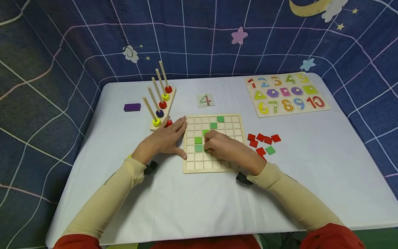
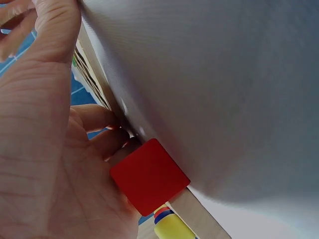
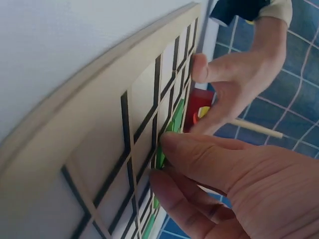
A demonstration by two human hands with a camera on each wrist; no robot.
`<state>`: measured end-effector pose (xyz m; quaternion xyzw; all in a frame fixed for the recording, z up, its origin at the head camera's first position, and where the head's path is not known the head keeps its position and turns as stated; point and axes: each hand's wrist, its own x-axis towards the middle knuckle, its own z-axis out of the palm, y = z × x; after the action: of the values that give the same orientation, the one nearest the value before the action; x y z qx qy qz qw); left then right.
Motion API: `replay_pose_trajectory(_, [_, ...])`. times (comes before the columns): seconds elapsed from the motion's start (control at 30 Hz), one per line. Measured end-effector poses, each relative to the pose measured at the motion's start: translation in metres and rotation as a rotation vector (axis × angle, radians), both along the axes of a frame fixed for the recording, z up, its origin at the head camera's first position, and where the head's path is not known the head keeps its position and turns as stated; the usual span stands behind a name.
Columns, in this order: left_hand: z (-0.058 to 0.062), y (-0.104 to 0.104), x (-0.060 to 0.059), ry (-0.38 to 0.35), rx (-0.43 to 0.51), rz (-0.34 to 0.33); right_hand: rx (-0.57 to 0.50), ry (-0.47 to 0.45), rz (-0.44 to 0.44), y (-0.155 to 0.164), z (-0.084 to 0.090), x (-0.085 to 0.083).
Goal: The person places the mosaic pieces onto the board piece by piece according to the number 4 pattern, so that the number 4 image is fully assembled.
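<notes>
A wooden grid board (image 1: 214,166) lies in the middle of the white table, with several green tiles (image 1: 198,140) set in a diagonal run. My right hand (image 1: 207,147) rests on the board, its curled fingertips pinching a green tile (image 3: 160,154) at a cell. My left hand (image 1: 178,129) lies flat on the table against the board's left edge (image 2: 99,89), fingers straight. A red tile (image 2: 149,175) lies on the cloth just past its fingers. Loose red tiles (image 1: 262,140) and one green tile (image 1: 270,150) lie to the right of the board.
A wooden peg stand with coloured beads (image 1: 161,103) stands behind the left hand, with a purple block (image 1: 132,107) to its left. A small pattern card (image 1: 205,100) lies behind the board. A number puzzle (image 1: 286,95) sits at the far right. Blue patterned cloth walls surround the table.
</notes>
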<state>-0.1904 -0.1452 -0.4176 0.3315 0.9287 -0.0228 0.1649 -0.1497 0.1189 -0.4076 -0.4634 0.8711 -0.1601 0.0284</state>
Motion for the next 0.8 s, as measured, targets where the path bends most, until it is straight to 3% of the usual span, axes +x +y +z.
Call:
replay_pose_trajectory(0.17, [0.001, 0.0, 0.0, -0.009, 0.006, 0.001, -0.015, 0.026, -0.015, 0.0, -0.003, 0.002])
replay_pose_trajectory(0.4, [0.002, 0.0, 0.001, -0.015, 0.001, 0.004, -0.02, -0.031, -0.032, 0.002, -0.004, 0.001])
replay_pose_trajectory(0.57, [0.001, 0.001, 0.0, -0.011, 0.001, -0.006, -0.04, -0.107, -0.075, 0.012, 0.003, 0.004])
replay_pose_trajectory(0.8, [0.002, 0.001, 0.0, -0.006, -0.006, -0.003, -0.113, -0.079, -0.121, 0.041, 0.015, 0.006])
